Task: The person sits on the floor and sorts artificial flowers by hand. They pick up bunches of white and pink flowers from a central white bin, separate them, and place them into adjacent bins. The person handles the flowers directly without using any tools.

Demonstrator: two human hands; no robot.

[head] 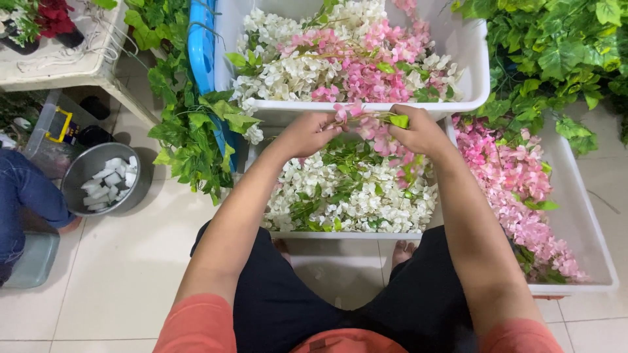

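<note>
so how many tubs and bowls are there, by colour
white tubs: 3, the far one, the near one, the right one
clear tub: 1
grey metal bowl: 1
total: 5

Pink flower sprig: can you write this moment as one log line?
left hand: holds pink flower sprig | right hand: holds its leaf end | below: white tub of white flowers

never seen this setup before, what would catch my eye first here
Both hands, left hand and right hand, meet at centre on a pink flower sprig. Beyond them a white tub brims with pink and white blossoms; green leafy vines crowd the top right.
</note>
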